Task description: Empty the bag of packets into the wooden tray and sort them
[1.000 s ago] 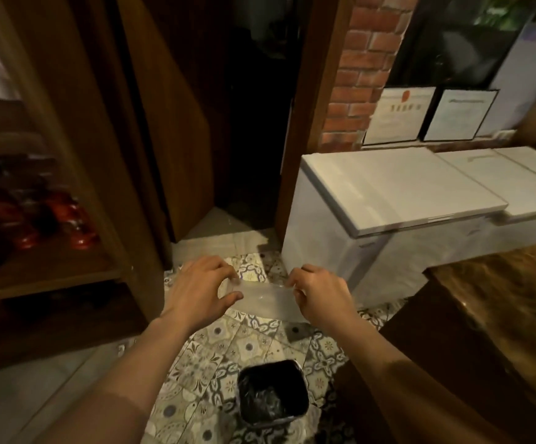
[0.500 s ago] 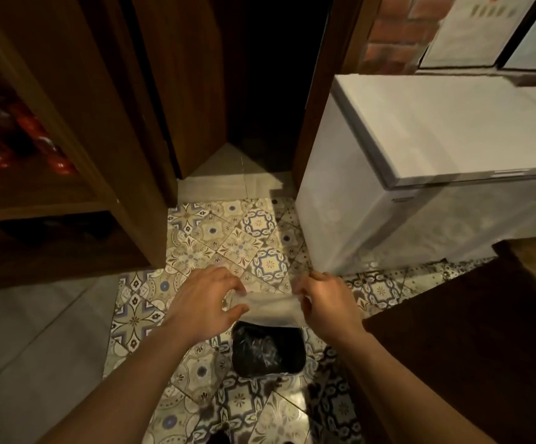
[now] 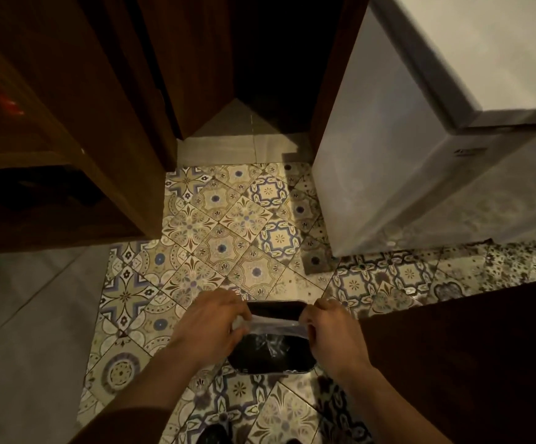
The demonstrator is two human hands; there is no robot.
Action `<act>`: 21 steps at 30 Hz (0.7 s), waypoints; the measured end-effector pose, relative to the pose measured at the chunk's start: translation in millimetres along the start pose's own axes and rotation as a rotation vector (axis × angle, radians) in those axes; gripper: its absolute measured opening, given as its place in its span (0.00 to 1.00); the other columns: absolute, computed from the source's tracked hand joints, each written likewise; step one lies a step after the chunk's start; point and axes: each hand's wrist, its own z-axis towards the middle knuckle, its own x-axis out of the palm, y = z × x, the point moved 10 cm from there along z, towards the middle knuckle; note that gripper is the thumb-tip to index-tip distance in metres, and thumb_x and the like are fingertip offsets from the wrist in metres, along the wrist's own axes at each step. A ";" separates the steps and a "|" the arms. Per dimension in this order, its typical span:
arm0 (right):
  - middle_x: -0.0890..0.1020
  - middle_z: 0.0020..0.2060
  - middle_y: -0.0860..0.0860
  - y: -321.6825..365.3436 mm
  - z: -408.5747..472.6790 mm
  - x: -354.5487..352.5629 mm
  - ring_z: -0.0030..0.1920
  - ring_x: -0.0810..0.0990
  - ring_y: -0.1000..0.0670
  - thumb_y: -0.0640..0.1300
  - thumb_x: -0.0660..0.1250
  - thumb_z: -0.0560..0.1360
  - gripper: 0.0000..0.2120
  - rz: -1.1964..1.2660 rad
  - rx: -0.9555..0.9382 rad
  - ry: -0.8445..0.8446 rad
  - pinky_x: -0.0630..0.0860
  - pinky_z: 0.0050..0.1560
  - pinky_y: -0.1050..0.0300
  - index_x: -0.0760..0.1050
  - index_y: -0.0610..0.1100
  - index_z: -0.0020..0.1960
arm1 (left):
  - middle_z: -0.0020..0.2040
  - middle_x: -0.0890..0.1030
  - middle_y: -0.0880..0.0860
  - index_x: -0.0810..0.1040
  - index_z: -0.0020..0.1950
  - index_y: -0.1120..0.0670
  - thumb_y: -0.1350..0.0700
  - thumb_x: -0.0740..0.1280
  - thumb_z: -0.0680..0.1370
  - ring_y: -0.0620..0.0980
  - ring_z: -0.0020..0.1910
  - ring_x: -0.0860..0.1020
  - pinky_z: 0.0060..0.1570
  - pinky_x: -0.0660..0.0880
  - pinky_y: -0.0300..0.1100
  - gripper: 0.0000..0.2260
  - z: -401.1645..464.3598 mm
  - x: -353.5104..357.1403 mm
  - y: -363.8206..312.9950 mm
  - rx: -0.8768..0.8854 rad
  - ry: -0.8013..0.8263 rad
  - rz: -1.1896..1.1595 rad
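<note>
A clear, empty-looking plastic bag [image 3: 276, 325] is stretched between my two hands directly above a small black bin [image 3: 271, 357] lined with a dark bag, standing on the patterned floor. My left hand [image 3: 209, 322] pinches the bag's left end. My right hand [image 3: 330, 331] pinches its right end. No wooden tray and no packets are in view.
A white chest freezer [image 3: 420, 155] stands at the right. A dark wooden shelf unit [image 3: 68, 139] fills the left, with a dark doorway [image 3: 260, 59] between them. A dark wooden counter [image 3: 484, 363] lies at the lower right. Patterned tiles [image 3: 222, 238] cover the floor.
My view has tilted down and I have stepped closer, so both hands with the bag now hang right over the black bin.
</note>
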 end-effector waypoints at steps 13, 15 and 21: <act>0.82 0.52 0.51 -13.7 3.2 62.0 0.55 0.77 0.48 0.39 0.70 0.75 0.10 -0.013 0.024 0.074 0.76 0.53 0.53 0.81 0.49 0.55 | 0.64 0.78 0.44 0.76 0.67 0.42 0.47 0.71 0.77 0.45 0.64 0.73 0.68 0.65 0.44 0.18 -5.0 64.2 10.3 -0.060 0.117 0.040; 0.82 0.52 0.52 -16.0 3.5 68.3 0.55 0.77 0.49 0.40 0.70 0.75 0.11 -0.011 0.036 0.090 0.77 0.52 0.53 0.81 0.50 0.56 | 0.66 0.78 0.45 0.74 0.69 0.43 0.45 0.71 0.77 0.47 0.65 0.73 0.68 0.65 0.45 0.21 -5.7 61.3 15.0 -0.076 0.104 0.024; 0.79 0.61 0.52 -21.4 1.6 93.2 0.62 0.75 0.49 0.45 0.68 0.77 0.18 0.064 0.073 0.176 0.78 0.59 0.51 0.76 0.52 0.67 | 0.69 0.76 0.46 0.69 0.74 0.44 0.43 0.68 0.78 0.48 0.69 0.72 0.71 0.64 0.46 0.25 -3.4 45.9 33.0 -0.143 0.057 0.004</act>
